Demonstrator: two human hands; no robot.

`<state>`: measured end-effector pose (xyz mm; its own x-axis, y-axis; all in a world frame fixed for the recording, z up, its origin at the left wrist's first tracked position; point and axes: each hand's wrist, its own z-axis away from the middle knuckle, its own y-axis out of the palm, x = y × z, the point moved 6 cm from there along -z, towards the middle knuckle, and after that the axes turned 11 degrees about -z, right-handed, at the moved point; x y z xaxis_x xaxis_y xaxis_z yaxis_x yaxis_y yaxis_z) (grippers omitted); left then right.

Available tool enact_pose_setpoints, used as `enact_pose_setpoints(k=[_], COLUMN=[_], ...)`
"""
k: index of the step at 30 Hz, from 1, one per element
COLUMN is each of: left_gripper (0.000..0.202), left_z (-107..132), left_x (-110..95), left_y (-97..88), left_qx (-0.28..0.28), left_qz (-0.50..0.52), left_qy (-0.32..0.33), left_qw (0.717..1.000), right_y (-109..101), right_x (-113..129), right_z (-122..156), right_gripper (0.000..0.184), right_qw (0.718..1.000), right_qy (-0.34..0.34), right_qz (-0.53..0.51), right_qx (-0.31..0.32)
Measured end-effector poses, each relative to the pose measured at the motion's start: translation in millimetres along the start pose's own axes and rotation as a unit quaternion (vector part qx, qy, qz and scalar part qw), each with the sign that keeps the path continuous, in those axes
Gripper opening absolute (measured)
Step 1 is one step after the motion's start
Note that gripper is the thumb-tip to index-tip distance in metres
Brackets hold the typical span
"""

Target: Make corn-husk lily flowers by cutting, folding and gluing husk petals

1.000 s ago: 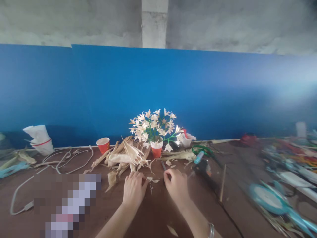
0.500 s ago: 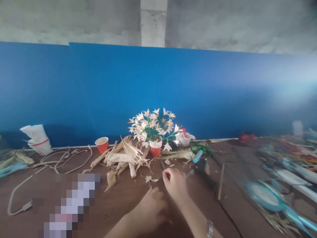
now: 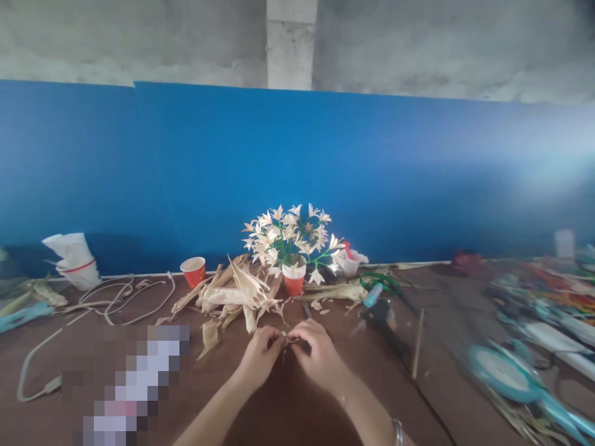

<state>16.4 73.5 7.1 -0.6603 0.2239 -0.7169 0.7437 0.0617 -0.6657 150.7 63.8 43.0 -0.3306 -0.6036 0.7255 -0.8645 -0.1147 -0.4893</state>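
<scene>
My left hand [image 3: 260, 354] and my right hand [image 3: 314, 350] meet over the brown table [image 3: 325, 409], fingertips pinched together on a small pale husk piece [image 3: 287, 339]. Just beyond them lies a pile of dried corn husks [image 3: 235, 294]. Behind it stands a red and white cup [image 3: 294, 279] holding a bunch of pale husk flowers [image 3: 290, 236] on green stems. A thin dark tool [image 3: 306, 308] lies on the table just past my right hand.
A red paper cup [image 3: 194, 271] and stacked white cups [image 3: 74, 260] stand at the left, with a white cable [image 3: 116, 297]. A glue gun [image 3: 383, 313], green scissors [image 3: 383, 282] and a wooden stick [image 3: 417, 344] lie to the right. Blurred colourful clutter [image 3: 534, 322] fills the far right.
My left hand drew back toward me, then came forward again to meet my right hand. The small husk scraps that lay between the hands are now pinched in my fingers.
</scene>
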Motion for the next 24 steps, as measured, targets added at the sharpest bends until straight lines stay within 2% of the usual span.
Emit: enact_pose_setpoints(k=[3,8,12,15,19,21,24], left_gripper=[0.026,0.015,0.014,0.018,0.026,0.029,0.031], left_z=[1,2,2,1,2,3,4], left_x=[-1,-8,-9,-9,-10,-10,-11], left_y=[2.1,-4.9,-6.4,-4.6,-0.8,1.4,0.7], left_qx=[0.016,0.007,0.012,0.024,0.044,0.058,0.055], left_qz=[0.029,0.048,0.060,0.112,0.191,0.219,0.226], left_qy=[-0.011,-0.002,-0.021,-0.042,-0.066,-0.083,-0.087], left_qw=[0.999,0.999,0.998,0.992,0.978,0.971,0.969], right_y=[-2,-5,-2,0,-3,-2,-1], right_x=[-4,-22,-28,-26,-9,-3,0], right_z=[-1,1,2,2,1,1,1], right_gripper=[0.013,0.012,0.011,0.012,0.029,0.024,0.015], right_qw=[0.999,0.968,0.947,0.956,0.991,0.998,0.999], right_qy=[0.044,0.215,0.264,0.236,0.080,0.032,0.017], right_qz=[-0.022,-0.120,-0.175,-0.171,-0.092,-0.028,0.032], right_qx=[-0.016,-0.047,-0.047,-0.041,-0.057,-0.052,-0.033])
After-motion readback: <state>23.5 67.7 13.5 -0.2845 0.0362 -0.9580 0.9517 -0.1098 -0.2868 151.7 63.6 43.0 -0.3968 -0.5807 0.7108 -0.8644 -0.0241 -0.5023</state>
